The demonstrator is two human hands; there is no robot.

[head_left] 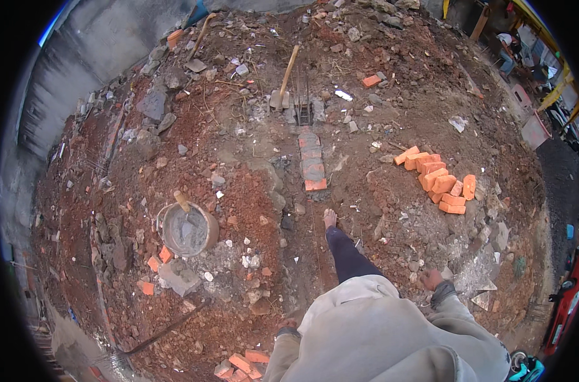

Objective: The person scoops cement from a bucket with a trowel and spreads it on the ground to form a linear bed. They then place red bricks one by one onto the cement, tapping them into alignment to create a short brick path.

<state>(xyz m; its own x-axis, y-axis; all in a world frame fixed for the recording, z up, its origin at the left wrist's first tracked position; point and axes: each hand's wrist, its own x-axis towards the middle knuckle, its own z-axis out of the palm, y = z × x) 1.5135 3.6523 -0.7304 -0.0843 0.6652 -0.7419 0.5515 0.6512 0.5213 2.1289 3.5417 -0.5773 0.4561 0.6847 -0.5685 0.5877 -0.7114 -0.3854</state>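
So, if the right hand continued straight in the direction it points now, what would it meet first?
Probably only stony soil, as the right hand seems to point forward and left; the orange brick pile lies right of that line. The hand's height is unclear.

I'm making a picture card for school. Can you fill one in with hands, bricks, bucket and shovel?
Hands: right hand, nothing seen in it; left hand, hard to make out
Brick row: short line of red bricks with grey mortar, ahead of the bare foot
Loose bricks: heap of orange rectangular clay bricks, right of the row
Bucket: round bucket of grey mix, on the left
Shovel: wooden-handled metal shovel, beyond the row
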